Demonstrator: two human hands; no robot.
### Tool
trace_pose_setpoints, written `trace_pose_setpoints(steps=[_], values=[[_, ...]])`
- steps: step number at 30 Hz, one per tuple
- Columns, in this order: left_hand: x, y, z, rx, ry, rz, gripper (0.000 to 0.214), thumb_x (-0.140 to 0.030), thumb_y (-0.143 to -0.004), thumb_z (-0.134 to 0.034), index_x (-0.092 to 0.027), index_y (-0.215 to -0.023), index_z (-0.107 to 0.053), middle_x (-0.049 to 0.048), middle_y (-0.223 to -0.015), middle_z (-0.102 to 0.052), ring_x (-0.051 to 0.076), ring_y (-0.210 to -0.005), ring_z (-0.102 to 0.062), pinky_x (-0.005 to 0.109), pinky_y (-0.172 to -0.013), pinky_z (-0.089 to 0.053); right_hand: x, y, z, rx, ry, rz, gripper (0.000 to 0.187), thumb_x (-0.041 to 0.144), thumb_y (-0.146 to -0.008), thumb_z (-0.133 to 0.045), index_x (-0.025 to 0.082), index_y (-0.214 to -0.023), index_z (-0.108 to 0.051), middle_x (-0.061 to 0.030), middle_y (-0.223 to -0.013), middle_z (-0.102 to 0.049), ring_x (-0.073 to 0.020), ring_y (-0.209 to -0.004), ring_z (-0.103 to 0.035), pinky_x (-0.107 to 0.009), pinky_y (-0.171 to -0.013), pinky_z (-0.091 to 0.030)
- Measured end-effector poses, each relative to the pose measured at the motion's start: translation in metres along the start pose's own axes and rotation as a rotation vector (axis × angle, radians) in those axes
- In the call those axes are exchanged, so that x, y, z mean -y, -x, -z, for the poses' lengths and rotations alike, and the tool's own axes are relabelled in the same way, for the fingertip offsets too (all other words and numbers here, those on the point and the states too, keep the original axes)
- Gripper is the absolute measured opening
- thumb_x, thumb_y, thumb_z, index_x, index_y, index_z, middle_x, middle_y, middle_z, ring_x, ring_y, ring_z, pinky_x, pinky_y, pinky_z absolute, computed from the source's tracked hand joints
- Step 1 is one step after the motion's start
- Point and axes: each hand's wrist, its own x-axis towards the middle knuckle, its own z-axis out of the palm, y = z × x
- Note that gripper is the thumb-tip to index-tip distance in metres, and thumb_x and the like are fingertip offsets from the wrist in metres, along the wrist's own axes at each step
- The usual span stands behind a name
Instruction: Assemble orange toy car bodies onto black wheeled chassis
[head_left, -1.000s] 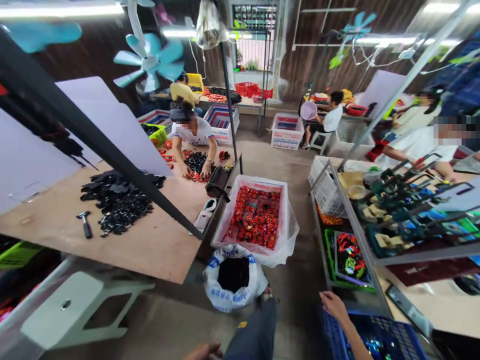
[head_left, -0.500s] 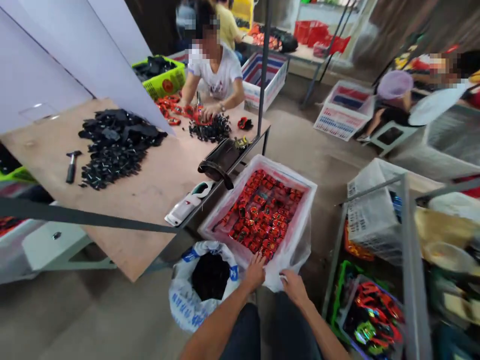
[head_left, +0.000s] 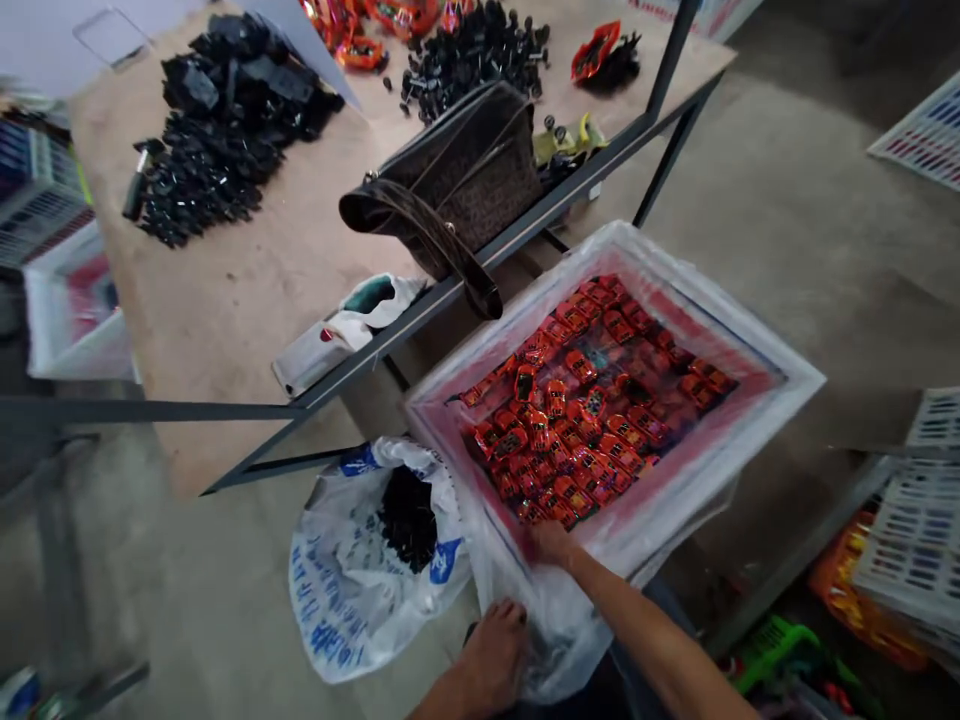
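Where half a second ago my left hand (head_left: 496, 645) was at the rim of the lined crate (head_left: 724, 312) and my right hand (head_left: 553, 545) at its plastic, the head view now shows them trading roles. My right reaches inside the near corner, beside the massed red toy cars (head_left: 589, 445), fingers too blurred to tell whether they grip. My left sits lower, fingers curled at the loose plastic liner (head_left: 574, 640); whether clamped, I cannot tell. The cars lie in the crate, leaving my work centred there, just beside the white sack (head_left: 326, 590).
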Motion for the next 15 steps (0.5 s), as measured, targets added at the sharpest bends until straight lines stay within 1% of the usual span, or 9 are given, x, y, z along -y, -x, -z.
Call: trace_pose_setpoints(steps=[2, 4, 6, 7, 9, 11, 12, 13, 15], values=[[0.003, 0.000, -0.006, -0.053, 0.156, 0.078, 0.030, -0.033, -0.096, -0.049, -0.022, -0.111, -0.073, 0.0171, -0.126, -0.071, 0.035, -0.125, -0.061, 0.049, -0.113, -0.041, 0.004, -0.008, -0.014, 0.012, -0.067, -0.021, 0.036, 0.037, -0.101, -0.068, 0.016, -0.130, -0.064, -0.0104, -0.128, -0.067, -0.0238, -0.109, -0.069, -0.044, -0.092, -0.061], [0.006, -0.003, -0.009, -0.085, 0.256, 0.122, 0.030, -0.032, -0.097, -0.044, -0.022, -0.104, -0.072, 0.0152, -0.110, -0.076, 0.033, -0.109, -0.070, 0.047, -0.104, -0.049, 0.003, -0.010, -0.017, -0.001, -0.147, -0.050, 0.035, 0.037, -0.101, -0.068, 0.017, -0.130, -0.064, -0.0096, -0.128, -0.067, -0.0238, -0.109, -0.069, -0.044, -0.092, -0.061], [0.011, -0.009, -0.009, -0.142, 0.346, 0.146, 0.027, -0.032, -0.098, -0.042, -0.024, -0.100, -0.068, 0.0116, -0.099, -0.078, 0.029, -0.098, -0.073, 0.043, -0.094, -0.054, -0.004, -0.007, -0.010, -0.040, -0.221, -0.069, 0.033, 0.037, -0.101, -0.068, 0.017, -0.127, -0.066, -0.0082, -0.125, -0.068, -0.0229, -0.105, -0.070, -0.042, -0.089, -0.061], [0.013, -0.015, -0.008, -0.185, 0.403, 0.162, 0.025, -0.032, -0.098, -0.042, -0.024, -0.100, -0.066, 0.0099, -0.096, -0.078, 0.027, -0.094, -0.074, 0.041, -0.089, -0.056, -0.010, -0.004, -0.001, -0.069, -0.256, -0.075, 0.032, 0.038, -0.101, -0.068, 0.016, -0.124, -0.066, -0.0074, -0.122, -0.069, -0.0221, -0.102, -0.071, -0.040, -0.087, -0.062], [0.016, -0.032, -0.001, -0.283, 0.527, 0.198, 0.022, -0.030, -0.099, -0.039, -0.024, -0.100, -0.061, 0.0071, -0.091, -0.076, 0.023, -0.081, -0.075, 0.034, -0.076, -0.058, -0.024, 0.006, 0.027, -0.153, -0.319, -0.082, 0.030, 0.038, -0.101, -0.068, 0.015, -0.119, -0.068, -0.0059, -0.114, -0.071, -0.0196, -0.094, -0.071, -0.037, -0.082, -0.062], [0.017, -0.054, 0.011, -0.380, 0.645, 0.227, 0.022, -0.031, -0.100, -0.036, -0.023, -0.100, -0.056, 0.0057, -0.089, -0.074, 0.019, -0.066, -0.073, 0.030, -0.061, -0.056, -0.038, 0.018, 0.065, -0.277, -0.367, -0.082, 0.028, 0.039, -0.102, -0.067, 0.014, -0.114, -0.068, -0.0046, -0.106, -0.072, -0.0177, -0.088, -0.070, -0.035, -0.079, -0.061], [0.016, -0.065, 0.018, -0.430, 0.693, 0.233, 0.020, -0.033, -0.101, -0.036, -0.023, -0.101, -0.054, 0.0054, -0.088, -0.073, 0.018, -0.061, -0.071, 0.029, -0.057, -0.055, -0.044, 0.025, 0.086, -0.349, -0.384, -0.079, 0.026, 0.038, -0.102, -0.065, 0.014, -0.112, -0.069, -0.0044, -0.102, -0.072, -0.0176, -0.087, -0.070, -0.035, -0.079, -0.060], [0.013, -0.075, 0.026, -0.480, 0.731, 0.230, 0.017, -0.034, -0.100, -0.040, -0.023, -0.102, -0.053, 0.0048, -0.088, -0.072, 0.018, -0.060, -0.071, 0.029, -0.056, -0.054, -0.046, 0.031, 0.107, -0.422, -0.395, -0.071, 0.025, 0.036, -0.103, -0.062, 0.014, -0.110, -0.070, -0.0049, -0.099, -0.072, -0.0181, -0.087, -0.069, -0.034, -0.080, -0.058], [0.003, -0.090, 0.043, -0.588, 0.784, 0.197, 0.015, -0.033, -0.096, -0.051, -0.023, -0.107, -0.050, 0.0027, -0.085, -0.070, 0.018, -0.067, -0.072, 0.029, -0.063, -0.057, -0.042, 0.042, 0.141, -0.552, -0.404, -0.037, 0.023, 0.030, -0.102, -0.057, 0.015, -0.104, -0.074, -0.0066, -0.094, -0.074, -0.0208, -0.093, -0.067, -0.033, -0.085, -0.054]])
